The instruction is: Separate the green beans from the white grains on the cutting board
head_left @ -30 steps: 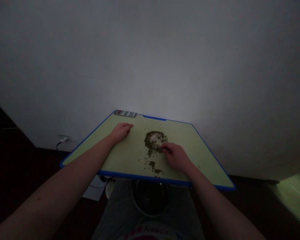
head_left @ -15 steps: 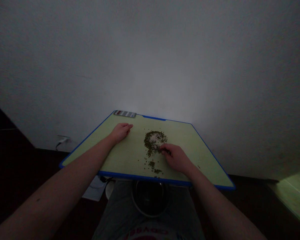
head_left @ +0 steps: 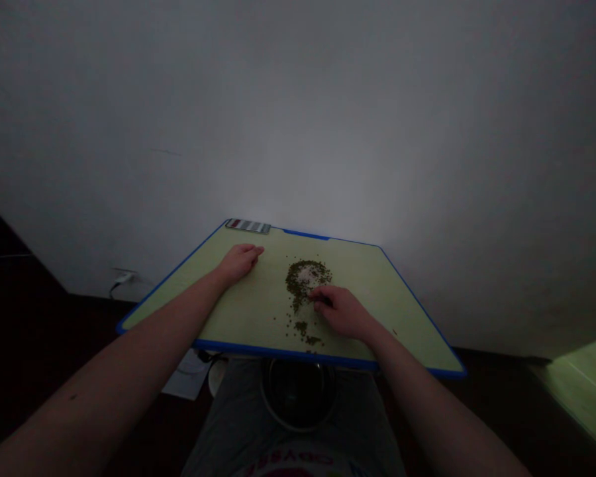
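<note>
Firstly, one round bowl point(head_left: 298, 395), dark inside with a pale rim, sits just below the near edge of the board, between the person's knees; its contents are too dim to tell.

Item: small green beans point(head_left: 298, 285) lie loose on a pale green board point(head_left: 238, 311) with a blue edge, gathered in a rough ring around a pale patch point(head_left: 305, 275) of something too small to identify. A thin straggle of beans point(head_left: 302, 328) runs from the ring toward the near edge, so the spread lies long-ways from far to near, slightly right of the board's middle.

Item: the right hand point(head_left: 342, 311) sits at the ring's lower right side, fingers curled and drawn toward the thumb against the beans; whether it pinches any bean cannot be told. The left hand point(head_left: 237, 263) rests flat on the bare board, fingers closed together, well apart from the beans.

Item: a flat striped packet point(head_left: 248, 226) lies at the board's far left edge.

Surroundings: a plain white wall point(head_left: 298, 119), a plug and cord point(head_left: 124, 279) low on it, a sheet of paper point(head_left: 185, 376) on the dark floor, and a green-lit panel point(head_left: 586, 391) at right.
</note>
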Tool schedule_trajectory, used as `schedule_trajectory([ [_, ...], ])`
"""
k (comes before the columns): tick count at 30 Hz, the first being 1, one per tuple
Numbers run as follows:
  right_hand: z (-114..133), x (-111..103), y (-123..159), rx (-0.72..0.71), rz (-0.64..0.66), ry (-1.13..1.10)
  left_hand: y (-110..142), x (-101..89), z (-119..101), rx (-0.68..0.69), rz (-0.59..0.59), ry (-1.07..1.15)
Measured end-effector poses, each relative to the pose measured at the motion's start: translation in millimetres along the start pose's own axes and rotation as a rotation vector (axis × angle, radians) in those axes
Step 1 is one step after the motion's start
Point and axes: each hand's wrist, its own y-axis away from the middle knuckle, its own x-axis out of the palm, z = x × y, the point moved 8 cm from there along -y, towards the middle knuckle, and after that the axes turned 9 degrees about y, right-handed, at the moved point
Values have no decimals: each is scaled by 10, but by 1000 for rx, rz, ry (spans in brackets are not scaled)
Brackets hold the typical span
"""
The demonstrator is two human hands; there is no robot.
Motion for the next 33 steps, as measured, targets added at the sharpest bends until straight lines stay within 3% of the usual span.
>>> schedule_trajectory([
  [9,156,65,-169,28,-40,25,-21,0,19,15,-4,9],
  [19,60,140,-220,44,-18,-13,-10,-19,-7,8,-10,-34],
  [27,-170,32,-234,45,-42,-133,14,-6,-3,-22,0,26],
  [33,-69,10,-185,-23,-56,-20,37,-6,-22,-29,-13,23],
])
